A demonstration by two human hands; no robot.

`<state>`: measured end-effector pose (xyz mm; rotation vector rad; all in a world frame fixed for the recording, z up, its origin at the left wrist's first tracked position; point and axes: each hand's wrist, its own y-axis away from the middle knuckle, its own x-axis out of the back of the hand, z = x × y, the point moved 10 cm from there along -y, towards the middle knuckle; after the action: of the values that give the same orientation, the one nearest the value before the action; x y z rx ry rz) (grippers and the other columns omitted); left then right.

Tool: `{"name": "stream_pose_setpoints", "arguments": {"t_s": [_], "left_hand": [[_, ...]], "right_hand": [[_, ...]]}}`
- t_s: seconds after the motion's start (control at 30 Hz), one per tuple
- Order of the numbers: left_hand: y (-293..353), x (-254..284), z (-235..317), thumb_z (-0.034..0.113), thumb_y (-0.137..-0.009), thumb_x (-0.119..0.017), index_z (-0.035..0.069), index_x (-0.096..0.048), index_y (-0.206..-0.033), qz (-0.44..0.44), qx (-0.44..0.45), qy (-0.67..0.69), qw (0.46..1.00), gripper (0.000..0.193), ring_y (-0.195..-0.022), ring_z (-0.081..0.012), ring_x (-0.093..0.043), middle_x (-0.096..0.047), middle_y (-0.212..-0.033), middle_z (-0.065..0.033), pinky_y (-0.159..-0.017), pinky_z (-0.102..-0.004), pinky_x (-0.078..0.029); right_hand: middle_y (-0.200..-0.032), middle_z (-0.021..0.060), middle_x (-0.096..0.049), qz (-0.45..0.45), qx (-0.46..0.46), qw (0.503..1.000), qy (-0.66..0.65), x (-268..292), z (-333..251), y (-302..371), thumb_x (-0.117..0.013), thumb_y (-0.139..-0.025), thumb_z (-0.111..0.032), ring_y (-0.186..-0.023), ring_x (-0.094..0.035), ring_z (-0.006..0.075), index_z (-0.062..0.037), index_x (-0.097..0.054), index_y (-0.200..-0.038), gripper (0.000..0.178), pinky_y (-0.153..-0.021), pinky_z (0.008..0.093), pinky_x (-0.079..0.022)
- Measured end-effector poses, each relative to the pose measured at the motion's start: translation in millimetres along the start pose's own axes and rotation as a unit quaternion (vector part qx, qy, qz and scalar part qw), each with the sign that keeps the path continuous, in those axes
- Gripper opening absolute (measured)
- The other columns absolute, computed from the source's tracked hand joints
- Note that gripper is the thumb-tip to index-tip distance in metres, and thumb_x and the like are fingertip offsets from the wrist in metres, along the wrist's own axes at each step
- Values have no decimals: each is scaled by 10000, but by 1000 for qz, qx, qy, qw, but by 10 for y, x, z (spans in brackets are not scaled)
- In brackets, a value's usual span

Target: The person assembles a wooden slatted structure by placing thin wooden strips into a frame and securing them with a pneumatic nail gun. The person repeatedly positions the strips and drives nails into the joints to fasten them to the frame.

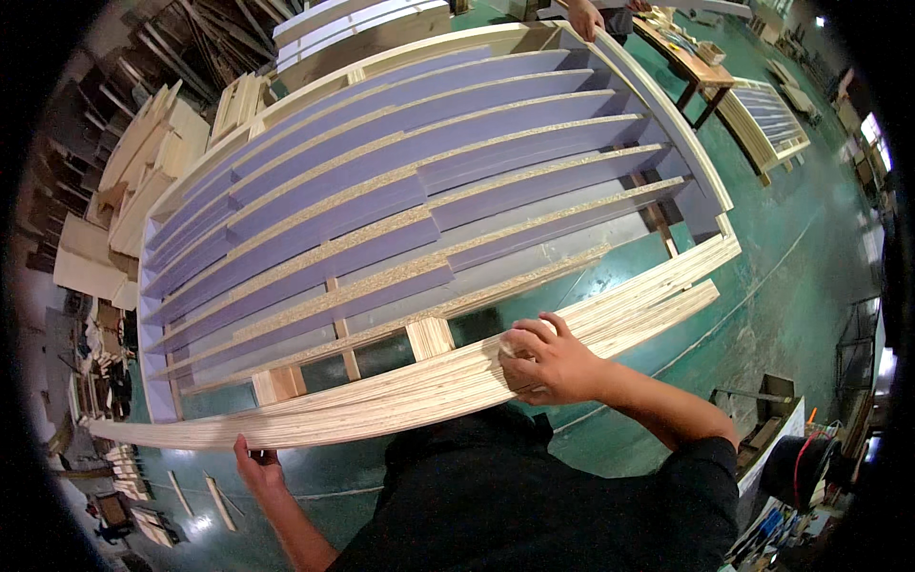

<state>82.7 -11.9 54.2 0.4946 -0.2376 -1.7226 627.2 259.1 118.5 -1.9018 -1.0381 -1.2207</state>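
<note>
A long, layered plywood strip [400,386] runs along the near side of a large wooden frame [720,186]; at the right end its edge stands apart from the frame's near rail [705,251]. My right hand [545,362] is closed over the strip near the middle, its fingers curled on the top edges. Lower on the left, my left hand [259,467] holds the strip's near edge from below, some of its fingers hidden. Inside the frame stand several lilac-sided chipboard slats [410,234]. Short wood blocks [431,338] sit between the near slat and the rail.
At the far corner, another person's hand [584,17] rests on the frame. A wooden workbench [701,71] stands at the far right, beside a smaller slatted frame [762,119]. Boards [157,167] are stacked left. A black reel [801,472] is at the lower right.
</note>
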Motion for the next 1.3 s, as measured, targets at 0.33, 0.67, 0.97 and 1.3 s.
{"name": "stream_pose_setpoints", "arguments": {"t_s": [0.33,0.67,0.97,1.3], "left_hand": [[222,-463,120,378,-930,-717,-52,-523,-1354,-80,3,-23,997,635,-1212,-307,-582,-592,-1313,-204,-1054,-433,-500],[-41,-665,-139,352,-953,-685,-37,-565,-1319,-190,47,-44,980,548,-1164,-293,-622,-637,-1271,-172,-1044,-411,-506],[112,-843,-27,238,-989,-625,26,-608,-1252,-249,93,110,958,338,-1142,-270,-656,-684,-1220,-132,-990,-430,-553],[-958,-2773,483,157,-945,-710,-12,-528,-1277,-275,108,141,945,414,-1110,-314,-581,-556,-1218,-173,-891,-507,-526]], "right_hand": [[-1187,124,-608,105,-108,985,84,-78,-349,195,-576,-877,-249,-1133,-568,291,-83,-624,-1123,300,-994,508,-422],[-1248,103,-567,57,-179,979,76,50,-260,336,-781,-734,-441,-1241,-523,298,-86,-603,-1224,631,-1070,567,-374],[-1058,125,-661,-16,-196,973,121,599,-187,85,-844,-678,-559,-1117,-635,310,-41,-595,-1080,701,-1071,514,-412],[-846,165,-671,67,-218,955,187,1404,-445,-1275,-945,-631,-352,-746,-678,370,-49,-551,-993,615,-660,470,-513]]}}
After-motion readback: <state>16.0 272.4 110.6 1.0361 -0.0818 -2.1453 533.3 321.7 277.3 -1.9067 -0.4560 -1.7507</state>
